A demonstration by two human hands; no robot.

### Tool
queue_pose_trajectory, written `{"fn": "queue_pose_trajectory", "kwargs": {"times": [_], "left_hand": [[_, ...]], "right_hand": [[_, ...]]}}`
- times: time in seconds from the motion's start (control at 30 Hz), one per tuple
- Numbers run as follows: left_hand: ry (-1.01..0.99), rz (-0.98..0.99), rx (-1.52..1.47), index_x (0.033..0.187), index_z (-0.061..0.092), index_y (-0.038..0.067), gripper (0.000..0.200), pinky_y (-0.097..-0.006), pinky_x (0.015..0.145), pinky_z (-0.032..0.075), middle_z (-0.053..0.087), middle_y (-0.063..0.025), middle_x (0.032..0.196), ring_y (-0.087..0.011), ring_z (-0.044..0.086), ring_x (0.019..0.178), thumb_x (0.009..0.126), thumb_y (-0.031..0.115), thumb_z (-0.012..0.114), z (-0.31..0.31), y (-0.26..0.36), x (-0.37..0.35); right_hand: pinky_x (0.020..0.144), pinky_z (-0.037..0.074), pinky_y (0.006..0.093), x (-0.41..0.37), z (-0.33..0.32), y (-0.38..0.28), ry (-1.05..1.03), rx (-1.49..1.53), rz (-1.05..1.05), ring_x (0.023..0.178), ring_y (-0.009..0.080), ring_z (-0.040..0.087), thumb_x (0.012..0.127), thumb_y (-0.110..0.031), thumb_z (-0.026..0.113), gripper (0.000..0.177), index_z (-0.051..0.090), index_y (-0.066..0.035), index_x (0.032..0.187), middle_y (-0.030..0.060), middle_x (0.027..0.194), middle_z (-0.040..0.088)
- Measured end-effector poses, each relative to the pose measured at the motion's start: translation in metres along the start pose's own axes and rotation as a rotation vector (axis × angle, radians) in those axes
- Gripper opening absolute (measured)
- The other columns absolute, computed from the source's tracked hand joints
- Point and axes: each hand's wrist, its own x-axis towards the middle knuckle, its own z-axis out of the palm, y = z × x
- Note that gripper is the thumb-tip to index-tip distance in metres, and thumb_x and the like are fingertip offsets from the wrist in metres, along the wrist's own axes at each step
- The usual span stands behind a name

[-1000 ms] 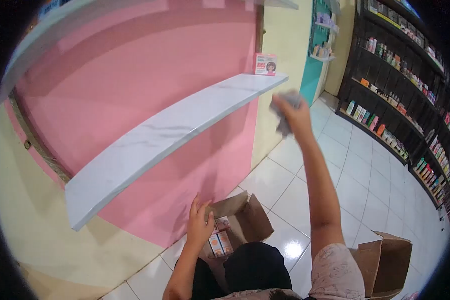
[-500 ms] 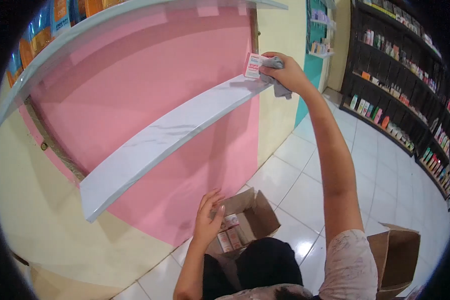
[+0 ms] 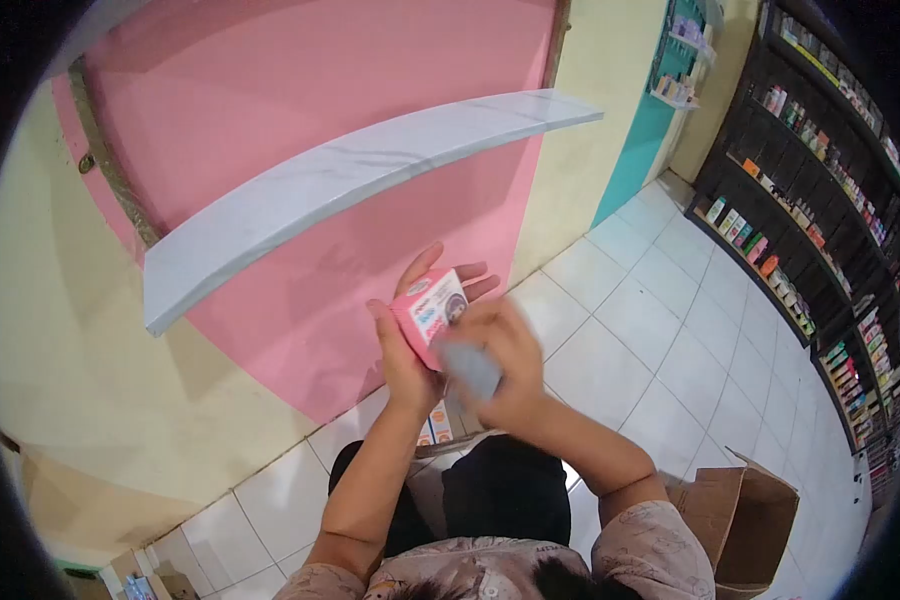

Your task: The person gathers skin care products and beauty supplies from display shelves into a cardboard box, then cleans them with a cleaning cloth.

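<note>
In front of the pink wall panel, my left hand (image 3: 402, 365) holds a pink-and-white product box (image 3: 425, 308). The box rests against my palm, with the thumb along its near side and fingertips showing beyond it. My right hand (image 3: 518, 365), blurred by motion, is closed on a bunched grey cloth (image 3: 473, 369) at the lower right edge of the box. Below the hands, several small orange-and-white boxes (image 3: 440, 424) show in part; my arms and hands hide most of the cardboard carton they stand in.
A white marbled shelf (image 3: 320, 170) crosses the pink wall panel (image 3: 290, 70). An open cardboard carton (image 3: 735, 520) stands on the white tiled floor (image 3: 610, 340) at my right. Dark shelves (image 3: 740, 160) with many bottles line the far right. Another carton (image 3: 120, 572) is at the lower left.
My right hand has come down from the shelf's far end with the cloth. My left hand has risen from the carton and now holds a pink-and-white box. The view has shifted.
</note>
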Motion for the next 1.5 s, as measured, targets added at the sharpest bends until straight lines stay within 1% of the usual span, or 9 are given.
{"fn": "queue_pose_trajectory", "kwargs": {"times": [0.1,0.23,0.4,0.5,0.67,1.07,1.27,1.33,1.5], "left_hand": [[-0.181,0.008,0.065,0.14,0.028,-0.001,0.092,-0.0368,0.092,0.045,0.054,-0.0206,0.119,-0.0263,0.056,0.106,0.087,0.074,0.019,-0.028,-0.006,-0.007],[0.009,0.151,0.349,0.14,0.03,-0.003,0.1,-0.0317,0.089,0.044,0.059,-0.0097,0.112,-0.0162,0.056,0.101,0.083,0.079,0.025,-0.022,-0.006,-0.013],[-0.054,0.196,0.641,0.143,0.026,-0.002,0.13,-0.0272,0.08,0.042,0.053,-0.0053,0.108,-0.0112,0.05,0.094,0.057,0.093,0.04,-0.054,0.007,-0.016],[-0.066,0.297,0.837,0.133,0.041,-0.003,0.123,-0.028,0.072,0.042,0.051,-0.0033,0.089,-0.0143,0.051,0.079,0.047,0.081,0.067,-0.043,0.02,-0.015],[-0.323,0.456,1.169,0.104,0.06,-0.001,0.089,-0.0299,0.067,0.043,0.05,-0.0073,0.082,-0.0207,0.053,0.074,0.038,0.053,0.087,-0.047,0.035,-0.02],[-0.387,0.471,1.081,0.1,0.061,-0.001,0.09,-0.0319,0.065,0.043,0.054,-0.0097,0.084,-0.0232,0.053,0.075,0.039,0.062,0.084,-0.054,0.043,-0.035],[-0.418,0.429,1.083,0.106,0.058,-0.004,0.1,-0.0322,0.068,0.046,0.055,-0.0098,0.09,-0.0231,0.055,0.077,0.039,0.067,0.081,-0.065,0.043,-0.041],[-0.256,0.371,0.903,0.112,0.055,-0.004,0.1,-0.0319,0.076,0.046,0.055,-0.0098,0.097,-0.0221,0.056,0.086,0.051,0.073,0.073,-0.064,0.029,-0.049],[0.053,0.16,0.511,0.119,0.05,-0.003,0.089,-0.0335,0.084,0.046,0.055,-0.013,0.108,-0.0224,0.056,0.098,0.081,0.077,0.033,-0.049,0.014,-0.056]], "right_hand": [[0.067,0.049,0.0371,-0.004,0.002,-0.01,-0.059,-0.039,-0.048,0.082,0.0315,0.058,0.067,-0.005,0.069,0.03,0.06,-0.005,0.096,0.0136,0.096,0.053],[0.065,0.047,0.037,0.015,-0.001,-0.004,0.028,-0.024,0.084,0.079,0.0306,0.057,0.067,-0.004,0.069,0.028,0.057,-0.004,0.092,0.0138,0.093,0.053],[0.079,0.043,0.0338,0.003,-0.006,-0.017,-0.214,0.43,0.003,0.092,0.0274,0.052,0.064,-0.006,0.071,0.037,0.055,-0.004,0.097,0.0127,0.097,0.051],[0.08,0.043,0.0325,0.025,-0.043,-0.028,-0.118,0.491,0.052,0.094,0.0252,0.053,0.063,-0.006,0.071,0.04,0.056,-0.004,0.099,0.0117,0.098,0.051],[0.072,0.049,0.0353,0.029,-0.034,-0.034,-0.452,0.211,-0.064,0.085,0.0294,0.059,0.057,-0.006,0.076,0.042,0.062,-0.008,0.097,0.0109,0.098,0.054],[0.071,0.049,0.0332,0.014,-0.023,-0.016,-0.156,0.111,-0.082,0.085,0.0285,0.059,0.058,-0.002,0.074,0.044,0.06,-0.006,0.1,0.0114,0.096,0.054],[0.074,0.048,0.0352,-0.008,-0.023,-0.025,-0.294,0.24,-0.158,0.091,0.0283,0.058,0.058,0.0,0.073,0.044,0.06,-0.006,0.099,0.0114,0.099,0.055],[0.076,0.047,0.0355,-0.017,-0.021,-0.022,-0.389,0.339,-0.183,0.092,0.0274,0.058,0.061,-0.002,0.073,0.041,0.061,-0.006,0.099,0.0114,0.101,0.056],[0.078,0.046,0.0342,-0.005,-0.031,-0.021,-0.007,0.206,-0.03,0.091,0.028,0.057,0.061,-0.004,0.072,0.044,0.062,-0.007,0.104,0.0115,0.102,0.056]]}}
